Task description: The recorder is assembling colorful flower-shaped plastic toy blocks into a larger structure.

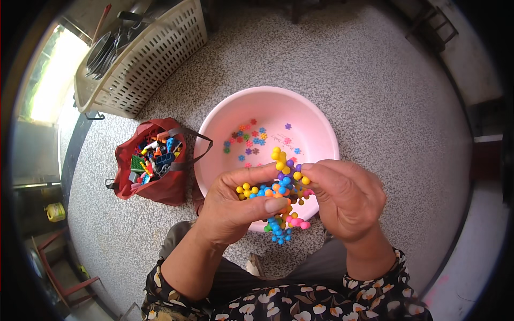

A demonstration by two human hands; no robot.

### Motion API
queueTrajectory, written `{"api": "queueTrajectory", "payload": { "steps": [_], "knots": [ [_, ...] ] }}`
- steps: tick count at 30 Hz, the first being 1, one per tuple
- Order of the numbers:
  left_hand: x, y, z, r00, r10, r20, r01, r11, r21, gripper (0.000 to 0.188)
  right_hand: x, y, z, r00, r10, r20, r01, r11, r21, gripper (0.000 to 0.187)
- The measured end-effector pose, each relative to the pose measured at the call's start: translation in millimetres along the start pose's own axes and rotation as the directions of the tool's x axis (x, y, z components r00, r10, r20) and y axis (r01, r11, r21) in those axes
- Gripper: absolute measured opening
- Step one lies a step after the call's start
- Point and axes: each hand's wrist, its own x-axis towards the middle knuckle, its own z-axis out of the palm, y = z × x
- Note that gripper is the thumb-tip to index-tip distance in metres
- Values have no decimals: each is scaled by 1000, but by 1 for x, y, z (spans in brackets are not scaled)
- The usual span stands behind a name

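Observation:
My left hand (233, 200) is closed round a cluster of joined knobbly plastic pieces (278, 188) in blue, orange, yellow, purple, pink and green. Its thumb presses on the front of the cluster. My right hand (348, 195) pinches a yellow knobbed piece (305, 180) at the cluster's upper right, beside some purple knobs. Whether that piece is joined to the rest I cannot tell. Both hands are above the near part of a round pink basin (214, 125). Several loose snowflake-shaped pieces (247, 137) in mixed colours lie on its bottom.
Left of the basin stands a red fabric bag (167, 190) full of mixed toy bricks, its dark strap reaching the basin's rim. A white slatted basket (152, 61) holding pans is at the far left. A wooden chair (64, 286) is at the lower left, on speckled floor (399, 107).

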Motion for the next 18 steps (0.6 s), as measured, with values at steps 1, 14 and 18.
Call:
{"api": "queueTrajectory", "payload": {
  "steps": [1, 14, 18],
  "knots": [
    [-1, 0, 0, 1000, -2, -10, 2, 1000, -9, 39, 0, 0, 1, 1000, -4, 1, 4, 1000, 2, 25],
    [3, 6, -1, 999, -52, 4, 52, 994, -95, 39, 0, 9, -5, 633, 638, 438, -556, -19, 831, 29],
    [5, 8, 0, 999, -50, 8, 51, 984, -168, 40, 9, 24, -6, 385, 758, 527, -361, -402, 842, 26]
  ]
}}
